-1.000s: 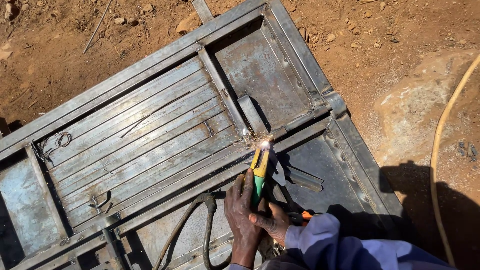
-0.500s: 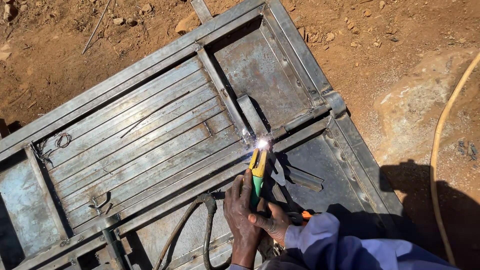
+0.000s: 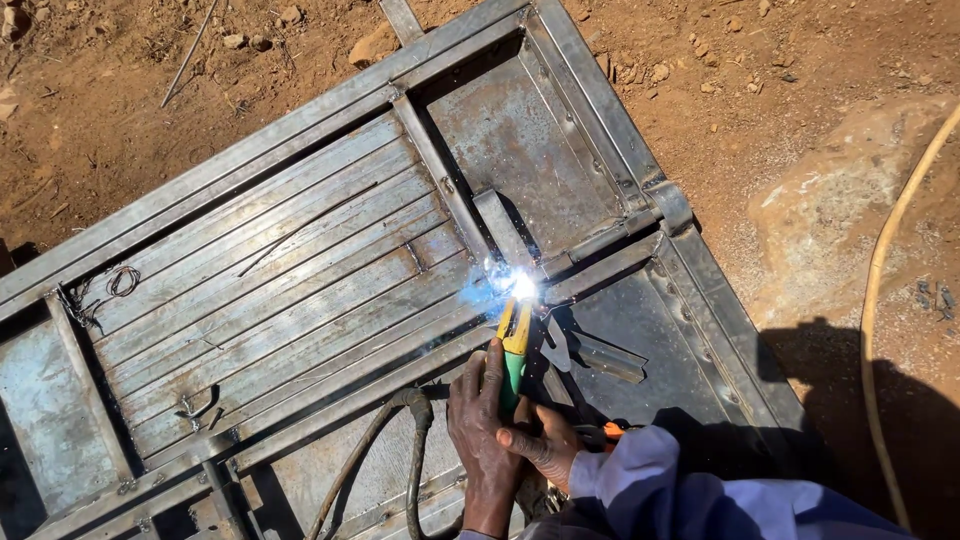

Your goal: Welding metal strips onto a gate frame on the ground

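Both hands are left bare, with no gloves worn: the left hand and the right hand. A loose, pale lilac-white sleeve is worn on the right arm, bunched and creased at the cuff.

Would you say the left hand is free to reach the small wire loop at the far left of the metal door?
Probably not: the left hand grips the welding holder, and the wire loop lies far across the panel.

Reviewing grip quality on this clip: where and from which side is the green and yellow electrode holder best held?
Grip the electrode holder by its green handle end, coming from below, the person's side. Its yellow tip points up at the bright arc on the metal door frame, so that end stays clear. Both the left hand and right hand wrap the handle.
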